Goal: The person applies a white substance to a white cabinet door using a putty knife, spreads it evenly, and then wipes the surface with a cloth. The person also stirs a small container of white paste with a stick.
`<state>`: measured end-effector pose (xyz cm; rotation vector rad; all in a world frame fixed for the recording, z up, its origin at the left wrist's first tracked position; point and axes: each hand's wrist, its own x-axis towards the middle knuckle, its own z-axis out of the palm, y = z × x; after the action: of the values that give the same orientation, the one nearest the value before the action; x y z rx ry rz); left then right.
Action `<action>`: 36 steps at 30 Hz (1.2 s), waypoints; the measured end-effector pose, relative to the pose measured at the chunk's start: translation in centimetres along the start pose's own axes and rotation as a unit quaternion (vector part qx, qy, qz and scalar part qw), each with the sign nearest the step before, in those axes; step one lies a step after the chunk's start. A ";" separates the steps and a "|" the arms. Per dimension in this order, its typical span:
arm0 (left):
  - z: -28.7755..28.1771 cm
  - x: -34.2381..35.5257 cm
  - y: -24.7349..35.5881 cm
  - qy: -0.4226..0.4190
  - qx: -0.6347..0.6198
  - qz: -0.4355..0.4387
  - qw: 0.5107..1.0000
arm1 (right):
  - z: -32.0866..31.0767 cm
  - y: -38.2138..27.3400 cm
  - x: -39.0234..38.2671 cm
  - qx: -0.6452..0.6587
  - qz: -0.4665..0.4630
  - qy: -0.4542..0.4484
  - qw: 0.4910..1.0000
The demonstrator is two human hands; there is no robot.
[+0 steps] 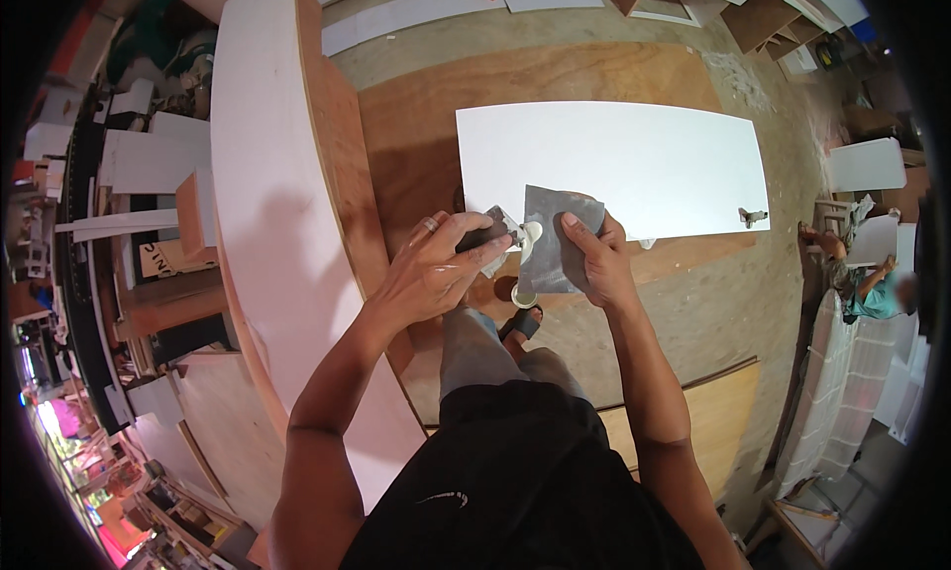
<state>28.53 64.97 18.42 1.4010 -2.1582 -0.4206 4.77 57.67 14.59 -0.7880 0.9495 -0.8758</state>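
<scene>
My right hand (597, 253) grips a thin grey rectangular sheet (543, 258), thumb flat on its face. White paste (532, 235) clings to the left edge of that sheet. Close by on the left, my left hand (426, 263) is closed around a small dark flat scraper (483, 233), its end smeared with white and almost touching the paste. White smears also mark the fingers of this hand. Beyond both hands lies a white panel (614, 154), with a metal hinge (753, 216) at its right corner. A small round tub (523, 298) shows below the sheet.
A long white board with a brown edge (263, 154) runs along my left. Brown plywood (416, 104) lies under the white panel. A sandalled foot (525, 322) is below me. At the far right sits another person (877, 293) beside a wrapped, pale long item (827, 392).
</scene>
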 end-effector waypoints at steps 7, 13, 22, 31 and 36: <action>2.1 -1.1 -1.4 -0.054 0.013 0.019 0.998 | -0.4 1.3 1.3 -0.009 0.025 0.032 0.999; 5.4 -5.2 -7.8 -0.027 -0.091 -0.142 0.985 | -6.9 3.5 6.8 0.111 -0.028 0.111 0.987; 15.2 -5.3 -15.7 0.078 -0.164 -0.223 0.958 | -23.7 9.5 13.4 0.185 0.024 0.163 0.969; 17.9 -5.7 -17.9 0.023 -0.041 -0.201 0.979 | -24.3 9.7 13.7 0.154 0.059 0.208 0.964; 16.6 -6.7 -17.3 0.002 -0.040 -0.192 0.981 | -23.8 9.3 13.7 0.162 0.061 0.231 0.957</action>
<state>33.93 63.43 -5.87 1.7721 -1.8406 -0.6389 -10.15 45.33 -6.99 -0.2392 1.2075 -1.0965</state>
